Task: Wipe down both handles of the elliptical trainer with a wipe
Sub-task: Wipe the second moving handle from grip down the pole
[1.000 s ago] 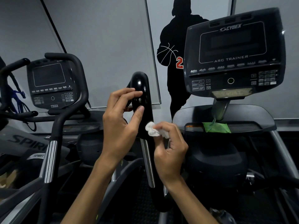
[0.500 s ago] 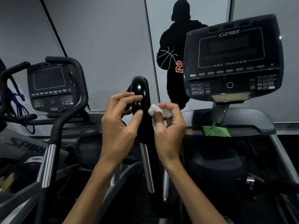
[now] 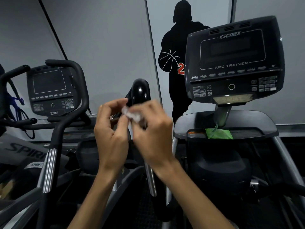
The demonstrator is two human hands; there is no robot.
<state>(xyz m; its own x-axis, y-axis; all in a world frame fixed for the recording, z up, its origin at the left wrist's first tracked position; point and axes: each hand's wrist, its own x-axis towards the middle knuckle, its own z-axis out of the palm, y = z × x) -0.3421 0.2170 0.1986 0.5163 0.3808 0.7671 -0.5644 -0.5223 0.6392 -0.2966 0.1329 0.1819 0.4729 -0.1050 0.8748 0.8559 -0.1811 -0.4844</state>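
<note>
- Since half a second ago, the right hand (image 3: 152, 131) has slid leftward across the handle (image 3: 140, 93), and the left hand (image 3: 111, 129) has let go of the grip and closed in on the wipe (image 3: 132, 114).
- Both hands now meet in front of the handle, just below its glossy rounded top — the wipe bunched between their fingertips.
- Right hand: fingers curled, pinching the wipe; motion blur hides the exact finger positions.
- Left hand: thumb and forefinger appear to nip the wipe's left edge — probably regripping or unfolding it.
- Handle's long axis runs near upright, tilting slightly; black grip above, chrome tube (image 3: 151, 177) continuing down below the hands.
- Wipe sits right against the grip's near face, so the next stroke runs along that axis, up over the cap or down toward the chrome.
- Right of the handle: console (image 3: 234, 63) and a green wipe packet (image 3: 219, 133) on the shelf beneath it.
- Second handle not identifiable here; judged still to do.
</note>
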